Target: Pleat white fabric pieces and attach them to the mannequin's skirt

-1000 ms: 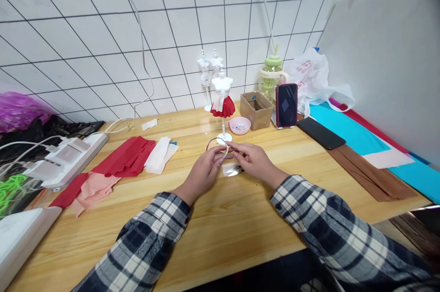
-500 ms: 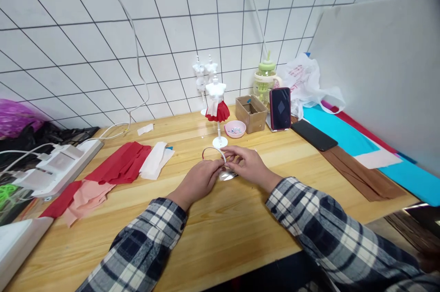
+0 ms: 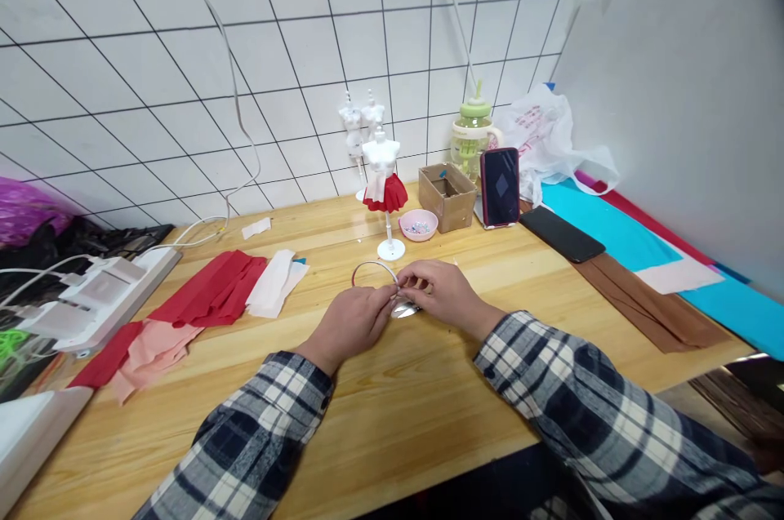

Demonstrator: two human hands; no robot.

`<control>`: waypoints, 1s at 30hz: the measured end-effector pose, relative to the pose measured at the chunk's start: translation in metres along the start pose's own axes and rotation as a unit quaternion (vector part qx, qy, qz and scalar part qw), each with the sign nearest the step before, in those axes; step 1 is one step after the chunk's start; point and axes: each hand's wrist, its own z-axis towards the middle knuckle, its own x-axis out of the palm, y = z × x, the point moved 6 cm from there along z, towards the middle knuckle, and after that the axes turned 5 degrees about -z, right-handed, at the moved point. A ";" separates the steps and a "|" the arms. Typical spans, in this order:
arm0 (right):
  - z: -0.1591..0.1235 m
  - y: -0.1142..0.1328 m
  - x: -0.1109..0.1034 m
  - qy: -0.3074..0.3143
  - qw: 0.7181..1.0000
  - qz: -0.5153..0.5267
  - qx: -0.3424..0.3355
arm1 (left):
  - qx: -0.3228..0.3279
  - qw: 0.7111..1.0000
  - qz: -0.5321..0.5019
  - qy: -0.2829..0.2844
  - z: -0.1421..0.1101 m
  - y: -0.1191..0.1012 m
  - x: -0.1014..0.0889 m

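Right hand [image 3: 442,293] (nearly closed) pinches a thin hoop [image 3: 375,262].

Along the back of the tabletop [image 3: 416,414], a pink bowl [image 3: 418,237] of small bits sits just beside an open cardboard box [image 3: 458,214], with a green-lidded bottle [image 3: 470,136] behind and a propped phone [image 3: 501,189] rightward. A black phone [image 3: 562,233] lies toward the right edge; a white power strip [image 3: 150,271] lies near the left.

Smooth hoop [image 3: 372,263], shiny metal blades [image 3: 405,310], glossy wooden tabletop [image 3: 398,414], matt red cloth [image 3: 211,289], plastic mannequin [image 3: 380,154], cardboard box [image 3: 458,212]
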 end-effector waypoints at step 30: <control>-0.007 0.027 0.013 -0.001 0.996 -0.070 -0.062 | -0.101 0.961 -0.177 -0.188 -0.004 -0.002 -0.024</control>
